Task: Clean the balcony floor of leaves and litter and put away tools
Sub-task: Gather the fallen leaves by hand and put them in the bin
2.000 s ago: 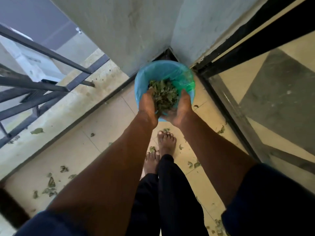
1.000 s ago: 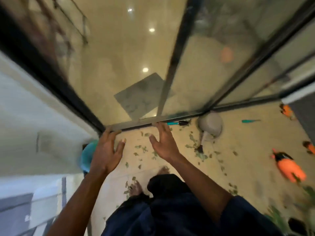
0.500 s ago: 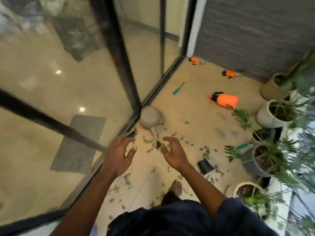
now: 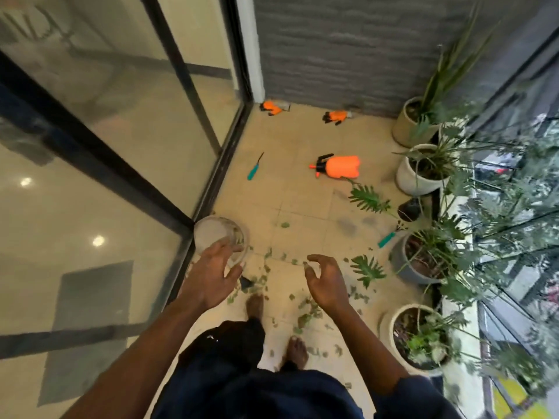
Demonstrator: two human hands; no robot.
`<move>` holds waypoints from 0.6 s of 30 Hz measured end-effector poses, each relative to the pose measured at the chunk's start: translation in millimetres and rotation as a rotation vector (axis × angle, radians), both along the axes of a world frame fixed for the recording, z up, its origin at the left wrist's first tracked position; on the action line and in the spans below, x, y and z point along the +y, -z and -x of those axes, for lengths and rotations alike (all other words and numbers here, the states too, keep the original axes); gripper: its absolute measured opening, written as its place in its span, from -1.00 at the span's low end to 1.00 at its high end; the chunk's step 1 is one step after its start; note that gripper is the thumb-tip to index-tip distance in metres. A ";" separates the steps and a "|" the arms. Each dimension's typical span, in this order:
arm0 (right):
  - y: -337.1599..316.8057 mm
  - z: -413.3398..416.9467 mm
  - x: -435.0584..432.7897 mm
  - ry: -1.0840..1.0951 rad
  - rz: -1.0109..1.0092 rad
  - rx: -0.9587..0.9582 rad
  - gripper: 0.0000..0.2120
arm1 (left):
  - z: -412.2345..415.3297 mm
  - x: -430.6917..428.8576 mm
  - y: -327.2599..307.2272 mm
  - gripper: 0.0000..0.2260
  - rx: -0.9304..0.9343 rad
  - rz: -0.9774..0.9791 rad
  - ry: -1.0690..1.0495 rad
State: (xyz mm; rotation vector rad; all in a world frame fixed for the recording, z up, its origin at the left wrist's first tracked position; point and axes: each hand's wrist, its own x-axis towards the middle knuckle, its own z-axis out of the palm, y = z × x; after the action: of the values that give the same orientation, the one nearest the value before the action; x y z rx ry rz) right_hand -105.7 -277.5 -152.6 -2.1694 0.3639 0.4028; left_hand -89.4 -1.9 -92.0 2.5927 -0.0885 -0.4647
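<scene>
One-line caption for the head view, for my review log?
Empty left hand and right hand hover above scattered leaves; orange sprayer and potted plants beyond.

You're in a dark navy top (image 4: 257, 397) w/ short sleeves; the right sleeve (image 4: 423, 397) shows at the bottom edge, forearms bare below it. Your trousers (image 4: 230, 346) are dark too, approx. black, w/ a tiny pale fleck on the cloth. Your left hand (image 4: 211, 276) & right hand (image 4: 328, 285) are bare, feet (image 4: 255, 305) bare too.
</scene>
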 end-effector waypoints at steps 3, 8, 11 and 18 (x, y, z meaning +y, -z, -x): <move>11.7 -12.6 1.2 0.031 -0.011 0.028 -0.74 | -30.9 -2.0 11.7 -0.62 0.020 0.008 0.039; 30.2 -53.1 13.3 0.083 0.008 0.100 -0.74 | -93.3 8.1 34.5 -0.43 0.134 0.020 0.123; 39.7 -78.9 22.4 0.095 0.033 0.160 -0.72 | -131.9 18.4 50.8 -0.46 0.170 0.009 0.182; 76.2 -144.7 31.3 0.089 0.079 0.312 -0.69 | -217.4 39.9 119.2 -0.36 0.297 0.035 0.186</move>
State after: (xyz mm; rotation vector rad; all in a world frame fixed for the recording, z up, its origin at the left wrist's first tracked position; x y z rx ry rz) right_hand 39.0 -246.2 -228.8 -2.1579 0.6566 0.6886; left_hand 128.0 38.0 -211.1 2.4613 -0.2337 -0.9015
